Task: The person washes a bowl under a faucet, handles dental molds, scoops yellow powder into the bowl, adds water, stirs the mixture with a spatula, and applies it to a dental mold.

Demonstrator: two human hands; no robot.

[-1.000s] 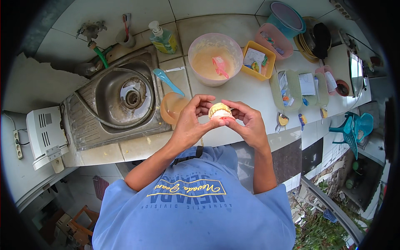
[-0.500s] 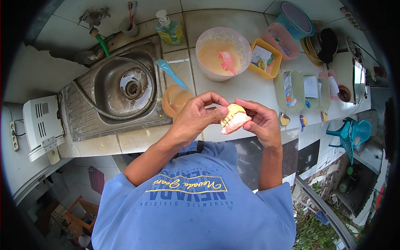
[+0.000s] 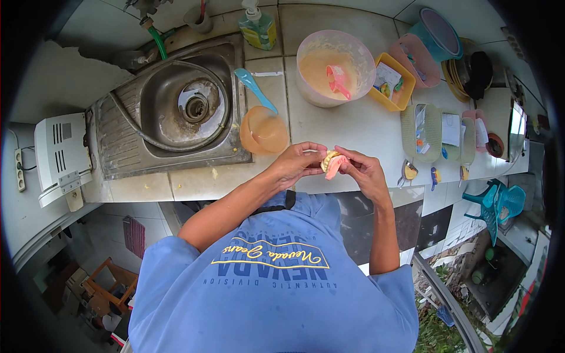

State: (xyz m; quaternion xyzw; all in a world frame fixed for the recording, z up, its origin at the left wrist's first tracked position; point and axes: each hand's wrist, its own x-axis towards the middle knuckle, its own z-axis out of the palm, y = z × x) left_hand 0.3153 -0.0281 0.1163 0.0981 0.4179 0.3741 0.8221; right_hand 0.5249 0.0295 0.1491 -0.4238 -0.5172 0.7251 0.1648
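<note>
Over the counter's front edge, my left hand (image 3: 293, 163) and my right hand (image 3: 366, 173) grip a small dental cast (image 3: 332, 163) between them. It has a yellow toothed part and a pink part, now seen tilted on its side. My fingertips cover its sides. Just behind my left hand sit an orange flexible bowl (image 3: 259, 132) and a blue spatula (image 3: 254, 88). Farther back is a translucent pink bucket (image 3: 329, 47) of pale cream substance with a pink scoop (image 3: 336, 79) in it.
A steel sink (image 3: 147, 112) with a hose is at left, beside a white machine (image 3: 56, 159). A soap bottle (image 3: 258, 29) stands behind. Yellow (image 3: 400, 94), pink and green trays (image 3: 421, 132) line the counter at right, with small casts on its edge. A turquoise chair (image 3: 497, 203) is beyond.
My hands have turned the cast from upright onto its side and drawn it slightly toward my body. The view has shifted, so the counter sits higher and further right.
</note>
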